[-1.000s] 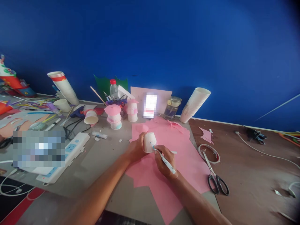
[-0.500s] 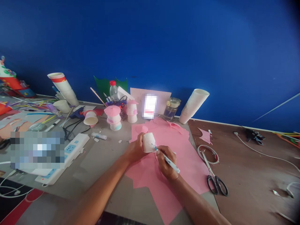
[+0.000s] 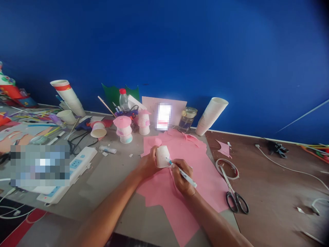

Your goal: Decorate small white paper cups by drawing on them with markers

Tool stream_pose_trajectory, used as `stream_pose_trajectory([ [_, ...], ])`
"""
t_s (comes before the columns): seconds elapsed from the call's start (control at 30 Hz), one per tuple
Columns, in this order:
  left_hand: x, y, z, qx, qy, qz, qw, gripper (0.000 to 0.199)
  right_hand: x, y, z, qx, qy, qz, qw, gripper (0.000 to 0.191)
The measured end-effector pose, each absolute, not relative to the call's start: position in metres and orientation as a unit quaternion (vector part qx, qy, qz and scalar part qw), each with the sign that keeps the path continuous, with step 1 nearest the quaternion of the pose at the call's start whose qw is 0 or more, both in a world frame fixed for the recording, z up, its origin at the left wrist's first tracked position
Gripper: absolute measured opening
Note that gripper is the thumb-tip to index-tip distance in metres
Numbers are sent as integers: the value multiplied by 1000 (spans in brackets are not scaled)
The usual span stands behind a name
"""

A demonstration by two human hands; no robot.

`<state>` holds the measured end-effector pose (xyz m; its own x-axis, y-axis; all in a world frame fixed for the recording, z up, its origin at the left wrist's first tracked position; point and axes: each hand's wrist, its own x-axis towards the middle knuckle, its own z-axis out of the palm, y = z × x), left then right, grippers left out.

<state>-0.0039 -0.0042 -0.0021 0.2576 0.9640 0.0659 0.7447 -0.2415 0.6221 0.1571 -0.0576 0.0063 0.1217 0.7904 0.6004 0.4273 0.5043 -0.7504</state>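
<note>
A white paper cup (image 3: 162, 155), turned upside down, is in my left hand (image 3: 149, 161), whose fingers wrap round its left side. My right hand (image 3: 183, 176) grips a white marker (image 3: 189, 179) with a blue tip and dark lettering on its barrel. The tip touches or nearly touches the cup's side, where faint lines show. Beneath both hands spreads a large sheet of pink paper (image 3: 203, 175) with jagged cut edges. Part of my left fingers is hidden behind the cup.
Scissors (image 3: 232, 193) and a tape roll (image 3: 235, 173) lie to the right. Behind stand pink-roofed cup towers (image 3: 123, 128), a lit phone (image 3: 163, 116), a glass jar (image 3: 188, 120) and stacked cups (image 3: 212, 116). A power strip (image 3: 82, 161) lies left, near a glue gun (image 3: 84, 124).
The whole view has shifted slightly, with things appearing a little further left. Both hands keep their hold on the cup and the marker, and the marker tip has barely moved.
</note>
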Motion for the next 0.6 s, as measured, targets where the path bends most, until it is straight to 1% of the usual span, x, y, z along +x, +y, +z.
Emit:
stream_pose_trajectory([
  [0.33,-4,-3,-5,755,556,241,252,71,157,-58,7,-470,-644,160,581,10],
  [0.6,-3,-3,-4,749,563,250,244,68,157,-58,8,-468,-647,163,580,10],
])
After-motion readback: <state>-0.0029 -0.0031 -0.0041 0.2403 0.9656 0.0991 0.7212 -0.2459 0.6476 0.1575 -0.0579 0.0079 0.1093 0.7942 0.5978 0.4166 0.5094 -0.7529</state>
